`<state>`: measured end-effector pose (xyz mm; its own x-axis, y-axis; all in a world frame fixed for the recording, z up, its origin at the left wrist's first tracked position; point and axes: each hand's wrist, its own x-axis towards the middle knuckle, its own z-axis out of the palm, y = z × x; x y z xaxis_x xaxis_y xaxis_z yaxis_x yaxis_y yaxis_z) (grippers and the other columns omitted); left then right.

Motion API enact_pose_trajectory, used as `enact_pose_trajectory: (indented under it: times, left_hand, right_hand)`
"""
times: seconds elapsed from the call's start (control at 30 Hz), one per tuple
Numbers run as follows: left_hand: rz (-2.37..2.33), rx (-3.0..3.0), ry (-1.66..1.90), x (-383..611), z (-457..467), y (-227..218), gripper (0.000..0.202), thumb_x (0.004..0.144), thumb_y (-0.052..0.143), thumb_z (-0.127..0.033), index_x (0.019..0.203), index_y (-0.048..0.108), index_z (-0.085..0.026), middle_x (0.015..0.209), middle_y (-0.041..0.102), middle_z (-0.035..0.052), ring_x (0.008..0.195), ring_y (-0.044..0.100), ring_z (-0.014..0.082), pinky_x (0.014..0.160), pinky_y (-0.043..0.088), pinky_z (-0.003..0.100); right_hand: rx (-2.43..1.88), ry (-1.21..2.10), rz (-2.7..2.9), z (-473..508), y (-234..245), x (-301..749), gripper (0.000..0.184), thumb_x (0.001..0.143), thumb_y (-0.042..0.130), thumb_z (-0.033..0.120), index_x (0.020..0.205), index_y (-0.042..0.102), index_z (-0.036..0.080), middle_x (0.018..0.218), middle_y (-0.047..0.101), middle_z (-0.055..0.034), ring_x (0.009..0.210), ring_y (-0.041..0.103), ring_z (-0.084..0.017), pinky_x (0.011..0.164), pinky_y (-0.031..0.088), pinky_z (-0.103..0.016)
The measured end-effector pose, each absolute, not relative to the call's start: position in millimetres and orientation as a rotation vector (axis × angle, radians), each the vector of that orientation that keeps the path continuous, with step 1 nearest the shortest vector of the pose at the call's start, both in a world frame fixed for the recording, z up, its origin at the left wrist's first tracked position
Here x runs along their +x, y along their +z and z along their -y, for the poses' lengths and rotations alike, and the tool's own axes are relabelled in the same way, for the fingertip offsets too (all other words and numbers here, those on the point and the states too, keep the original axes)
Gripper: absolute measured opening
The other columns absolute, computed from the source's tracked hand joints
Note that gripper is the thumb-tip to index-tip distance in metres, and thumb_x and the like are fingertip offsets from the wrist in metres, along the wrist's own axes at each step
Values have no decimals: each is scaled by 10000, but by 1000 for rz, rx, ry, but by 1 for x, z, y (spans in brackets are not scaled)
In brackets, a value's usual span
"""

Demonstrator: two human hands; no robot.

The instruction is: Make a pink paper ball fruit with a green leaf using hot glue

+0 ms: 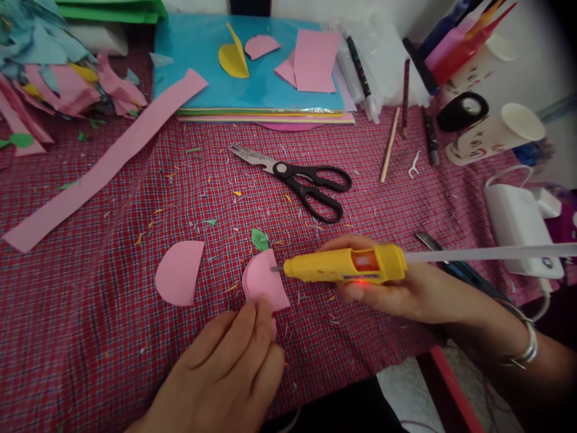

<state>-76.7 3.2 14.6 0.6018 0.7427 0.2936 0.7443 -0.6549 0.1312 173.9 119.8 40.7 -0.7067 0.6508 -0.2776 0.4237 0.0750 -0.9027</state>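
My right hand [383, 294] is wrapped round a yellow hot glue gun [333, 265], and a clear glue stick [473, 252] runs out of its back end. The gun's metal nozzle touches or hovers just over a folded pink paper piece [261, 273] with a rounded edge. With fingers closed together, my left hand [229, 367] grips the lower part of that paper; its thumb is hidden. Another folded pink half-round [179, 273] lies to the left. A green paper scrap [259, 239] sits just above the gripped piece.
Black-handled scissors [293, 174] lie mid-table on the checked cloth [112, 343]. Behind are a blue sheet stack [198, 90] and a long pink strip [112, 159]. Paper cups [478, 135], pens and a white power bank [516, 228] stand or lie right. A cutter [430, 242] lies near my right wrist.
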Motion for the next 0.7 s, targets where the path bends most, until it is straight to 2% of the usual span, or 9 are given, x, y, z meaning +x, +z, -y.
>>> enact_pose_trajectory:
  times: [0.1, 0.27, 0.5, 0.7]
  left_hand:
    - [1337, -2821, -500, -77, 0, 15, 272, 948, 317, -146, 956, 588, -175, 1089, 701, 93, 1067, 570, 210, 905, 386, 352]
    - [1340, -2803, -528, -76, 2, 17, 281, 964, 303, -136, 961, 582, -156, 1073, 706, 113, 1050, 566, 216, 892, 383, 350]
    - [1358, -2824, -552, -76, 1, 16, 287, 966, 306, -137, 963, 591, -167, 1079, 696, 92, 1048, 560, 206, 897, 386, 351]
    - [1362, -2862, -510, -78, 5, 15, 276, 955, 316, -130, 1000, 587, -159, 1110, 687, 109, 1084, 559, 225, 904, 397, 365]
  right_hand:
    - [-1083, 1712, 2215, -118, 44, 181, 424, 873, 623, 309, 1267, 500, 210, 1108, 657, -74, 943, 654, -187, 797, 539, -298]
    - [-1031, 1767, 2315, -114, 47, 189, 453, 862, 634, 318, 1292, 533, 217, 1193, 647, -88, 959, 671, -201, 790, 553, -298]
    - [-1070, 1654, 2283, -110, 43, 190, 445, 888, 606, 323, 1303, 497, 207, 1174, 646, -94, 985, 665, -200, 819, 553, -305]
    - [-1101, 1655, 2388, -108, 41, 196, 468, 878, 616, 351, 1307, 486, 217, 1106, 680, -78, 900, 688, -214, 692, 562, -284]
